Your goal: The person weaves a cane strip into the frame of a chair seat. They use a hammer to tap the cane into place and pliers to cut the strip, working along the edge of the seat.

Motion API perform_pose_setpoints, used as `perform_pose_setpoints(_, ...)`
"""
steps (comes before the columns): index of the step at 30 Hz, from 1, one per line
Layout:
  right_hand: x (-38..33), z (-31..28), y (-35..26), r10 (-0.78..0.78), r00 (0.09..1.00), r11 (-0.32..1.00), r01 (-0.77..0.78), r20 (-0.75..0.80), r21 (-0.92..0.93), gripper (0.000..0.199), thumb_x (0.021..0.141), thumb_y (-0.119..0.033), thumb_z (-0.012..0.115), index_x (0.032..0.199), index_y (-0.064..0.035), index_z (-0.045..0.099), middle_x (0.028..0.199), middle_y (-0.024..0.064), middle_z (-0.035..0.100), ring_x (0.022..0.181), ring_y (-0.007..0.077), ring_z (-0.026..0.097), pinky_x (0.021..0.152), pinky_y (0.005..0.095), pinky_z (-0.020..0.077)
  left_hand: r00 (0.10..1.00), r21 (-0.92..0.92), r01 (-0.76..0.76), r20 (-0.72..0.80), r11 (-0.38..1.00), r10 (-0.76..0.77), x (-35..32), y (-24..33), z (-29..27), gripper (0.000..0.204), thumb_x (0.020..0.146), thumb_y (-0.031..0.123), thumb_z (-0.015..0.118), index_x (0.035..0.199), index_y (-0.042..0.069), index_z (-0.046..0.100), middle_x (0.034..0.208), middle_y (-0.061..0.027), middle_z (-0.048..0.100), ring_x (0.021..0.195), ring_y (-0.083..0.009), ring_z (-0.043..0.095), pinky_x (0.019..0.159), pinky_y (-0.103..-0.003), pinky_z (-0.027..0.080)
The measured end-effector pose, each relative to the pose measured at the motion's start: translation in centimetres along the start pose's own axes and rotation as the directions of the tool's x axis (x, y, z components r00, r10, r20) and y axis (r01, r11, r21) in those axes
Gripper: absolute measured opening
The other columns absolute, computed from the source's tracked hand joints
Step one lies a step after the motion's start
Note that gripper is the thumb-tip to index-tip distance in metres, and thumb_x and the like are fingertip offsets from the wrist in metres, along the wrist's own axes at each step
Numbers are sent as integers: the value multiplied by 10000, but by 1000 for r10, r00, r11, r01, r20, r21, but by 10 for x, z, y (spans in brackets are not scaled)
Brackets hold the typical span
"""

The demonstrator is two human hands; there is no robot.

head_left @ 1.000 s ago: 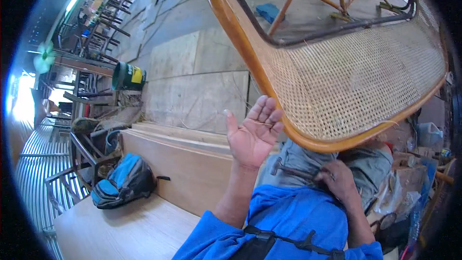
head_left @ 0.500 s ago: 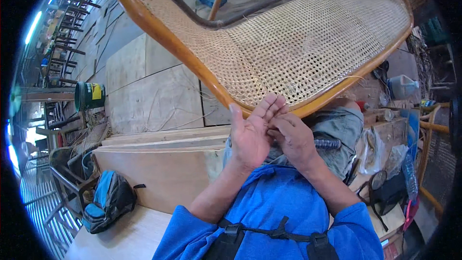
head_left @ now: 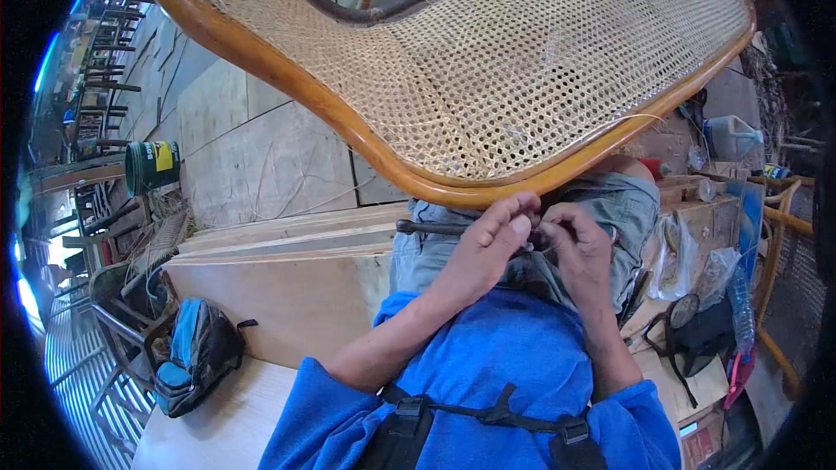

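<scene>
Cane seat w/ wood frame rests over lap. Both hands meet just under its front rim: left hand fingers curled, right hand pinching something small, can't tell what. Dark tool lies beside left hand. Looks like weaving prep; next move likely needs a fine grip at rim.

Floor: pale sheet panels with visible seams, loose thin strands scattered on them. Green bucket upright on the floor near its far left side. Low wooden platform: stacked flat boards, long edge running left to right; the seated person's lap lies at its right end. Blue-and-black backpack just beside the platform's left end, slumped, next to metal chair frames. Right of the lap, a cluttered wooden surface carries a translucent jug and clear plastic bags
</scene>
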State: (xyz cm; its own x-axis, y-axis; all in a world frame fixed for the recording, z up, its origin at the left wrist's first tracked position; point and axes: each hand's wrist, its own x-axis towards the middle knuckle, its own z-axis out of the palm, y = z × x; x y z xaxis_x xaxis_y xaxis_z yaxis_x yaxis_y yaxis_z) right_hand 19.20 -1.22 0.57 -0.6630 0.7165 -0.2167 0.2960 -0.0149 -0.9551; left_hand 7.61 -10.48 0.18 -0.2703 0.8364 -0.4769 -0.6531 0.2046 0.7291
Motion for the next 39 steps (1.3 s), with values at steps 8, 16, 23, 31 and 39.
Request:
perform_pose_setpoints(8,0,-19,-1,189,977,927,-144,-101,346,72,841,-33,603,903,2,611,840,11,598,762,73,543,689,199,437,999,470,20,22,882,-35,11,8,14,136,899,148,555,936,22,588,798,16,563,739,-47,504,668,-209,442)
perform_pose_setpoints(16,9,-26,13,339,938,593,-273,73,758,119,834,-70,635,936,-11,615,792,4,597,703,83,537,643,218,453,993,406,92,29,909,-114,22,4,16,122,897,148,545,888,29,572,755,32,527,704,-41,477,648,-208,429)
perform_pose_setpoints(23,11,-34,16,392,914,526,-318,107,789,100,828,-61,638,915,-12,632,823,15,608,719,85,538,650,223,448,1000,430,10,15,903,-19,30,2,23,124,888,143,541,896,25,578,721,-2,534,646,-79,488,576,-243,421)
perform_pose_setpoints(31,28,-48,14,82,971,968,-23,-226,251,37,862,-46,577,896,-37,589,778,0,580,680,53,520,606,197,429,916,844,-376,278,383,288,74,28,22,236,864,247,561,929,29,620,835,-130,613,769,-264,598,710,-359,475)
perform_pose_setpoints(39,69,-60,18,-131,986,986,118,-103,-119,149,840,-3,574,985,-30,553,810,-1,569,734,75,529,660,214,447,883,889,-383,432,251,-185,193,62,31,252,764,227,618,897,14,641,771,-125,642,713,-203,604,652,-336,473)
